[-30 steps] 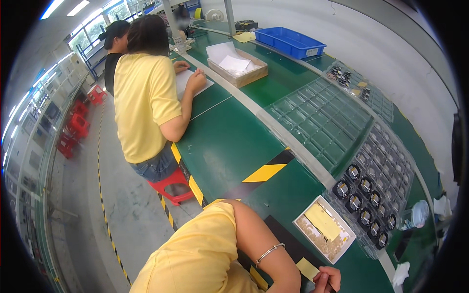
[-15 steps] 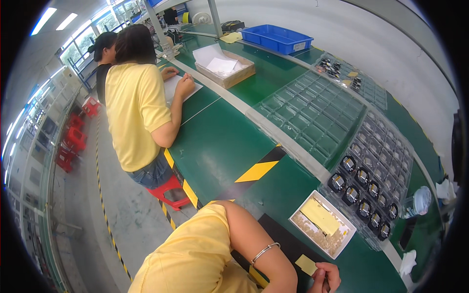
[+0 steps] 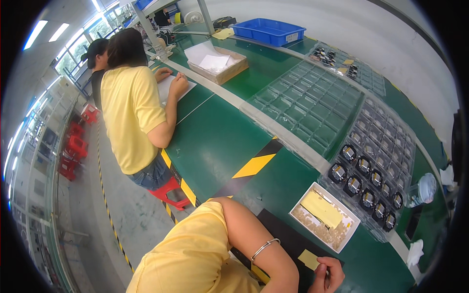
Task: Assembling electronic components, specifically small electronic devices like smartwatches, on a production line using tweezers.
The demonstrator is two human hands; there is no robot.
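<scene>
My left arm, with a silver bracelet round the wrist, reaches down over a black mat [image 3: 277,225]. Only the back of my left hand [image 3: 286,278] shows at the lower edge; its fingers are cut off. My right hand [image 3: 330,276] is curled, its fingertips at the corner of a small yellow slip [image 3: 309,259] over the mat. Something thin and dark shows between thumb and fingers, too small to name. Just beyond is a white box [image 3: 298,212] holding a yellow sheet [image 3: 320,208], thin dark tools and many small tan pieces.
At the right, a clear compartment tray [image 3: 386,128] holds several round black parts [image 3: 352,184]. Another clear tray [image 3: 312,97] lies farther back. A cardboard box [image 3: 225,74] with papers and a blue bin [image 3: 268,30] stand beyond. A co-worker [image 3: 128,112] in yellow sits on the left.
The view has shifted slightly. My right hand keeps its curled pose at the yellow slip; both sit a little higher in the picture. The co-worker's pose is much the same.
</scene>
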